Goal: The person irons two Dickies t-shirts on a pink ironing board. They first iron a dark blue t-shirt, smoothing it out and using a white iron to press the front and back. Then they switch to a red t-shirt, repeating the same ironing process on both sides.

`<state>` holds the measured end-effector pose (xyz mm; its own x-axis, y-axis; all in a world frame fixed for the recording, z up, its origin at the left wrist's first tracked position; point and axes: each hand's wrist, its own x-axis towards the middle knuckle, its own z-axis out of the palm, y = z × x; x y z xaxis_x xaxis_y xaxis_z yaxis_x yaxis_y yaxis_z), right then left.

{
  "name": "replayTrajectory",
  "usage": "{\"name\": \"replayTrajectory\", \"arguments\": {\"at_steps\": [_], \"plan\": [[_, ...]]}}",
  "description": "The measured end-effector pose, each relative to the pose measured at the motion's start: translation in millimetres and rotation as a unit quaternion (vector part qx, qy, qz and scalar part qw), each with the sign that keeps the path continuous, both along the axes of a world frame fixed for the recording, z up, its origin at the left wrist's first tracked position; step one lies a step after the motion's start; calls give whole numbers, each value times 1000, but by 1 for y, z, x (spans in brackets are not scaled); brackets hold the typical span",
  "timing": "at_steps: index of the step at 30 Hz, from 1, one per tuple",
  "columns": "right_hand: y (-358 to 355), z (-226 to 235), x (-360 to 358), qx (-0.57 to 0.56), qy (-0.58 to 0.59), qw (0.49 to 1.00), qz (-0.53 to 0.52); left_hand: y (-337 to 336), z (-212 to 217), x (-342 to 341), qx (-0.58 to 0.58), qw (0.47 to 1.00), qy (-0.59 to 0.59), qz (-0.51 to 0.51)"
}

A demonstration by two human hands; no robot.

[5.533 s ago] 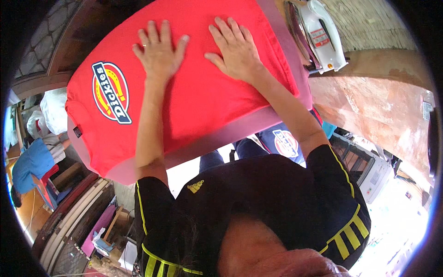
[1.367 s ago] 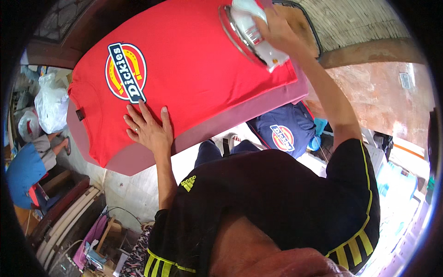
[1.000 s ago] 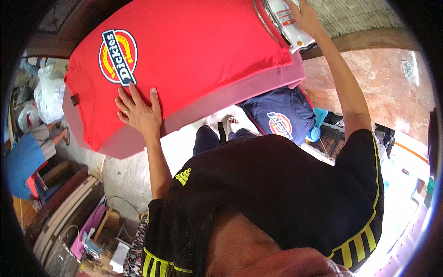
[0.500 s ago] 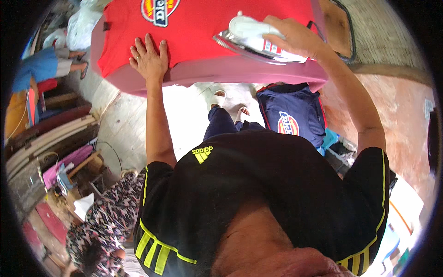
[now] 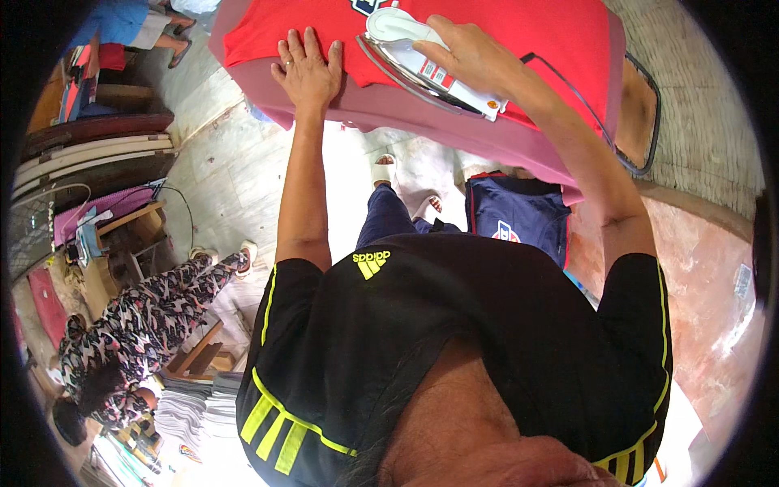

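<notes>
Directly beneath the camera spread the person's black shirt, trimmed with yellow lines and stripes. Beyond it, both bare forearms reached forward over a mauve cover. The left hand lay palm down at the near edge of a red garment, its fingers straight and slightly parted, gripping nothing (one of them wore a ring). To its right, the right hand had its fingers curled round the handle of a white iron, the thumb on the near side. The iron was over the garment's near edge, its nose toward the upper left; whether its whole sole touched the cloth could not be told. A dark cord curved across the red cloth beyond the right forearm, toward a black-framed panel. Lower down, past the cover's draped edge, a navy garment with a printed emblem lay near the person's sandalled feet. Farther off to the left, a co-worker in patterned clothes was near stacked grey cloth; at the upper left, another person's grey shorts showed.
</notes>
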<state>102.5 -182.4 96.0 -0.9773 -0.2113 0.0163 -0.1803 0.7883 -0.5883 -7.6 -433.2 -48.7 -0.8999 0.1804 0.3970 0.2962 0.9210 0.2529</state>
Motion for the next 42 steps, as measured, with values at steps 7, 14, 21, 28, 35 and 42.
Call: {"name": "replayTrajectory", "arguments": {"at_steps": [7, 14, 21, 28, 35, 42], "plan": [[-12, 0, 9, -6, -75, 996, -58, -16, 12, -19, 12, 999, 8, -28], [-52, -8, -5, -140, -80, 980, -116, -104, 9, -117, 15, 966, 146, 213], [-92, -6, -36, -127, -98, 983, -93, -142, 31, -147, 168, 978, -103, 68], [-134, -1, -105, -102, -116, 988, 5, -150, 25, -134, 251, 966, -40, 41], [-176, -3, -169, -77, -103, 986, 108, -152, 27, -129, 290, 952, -54, 86], [-200, -4, -202, -52, -11, 980, 192, -175, 22, -109, 412, 891, -63, 181]]}}
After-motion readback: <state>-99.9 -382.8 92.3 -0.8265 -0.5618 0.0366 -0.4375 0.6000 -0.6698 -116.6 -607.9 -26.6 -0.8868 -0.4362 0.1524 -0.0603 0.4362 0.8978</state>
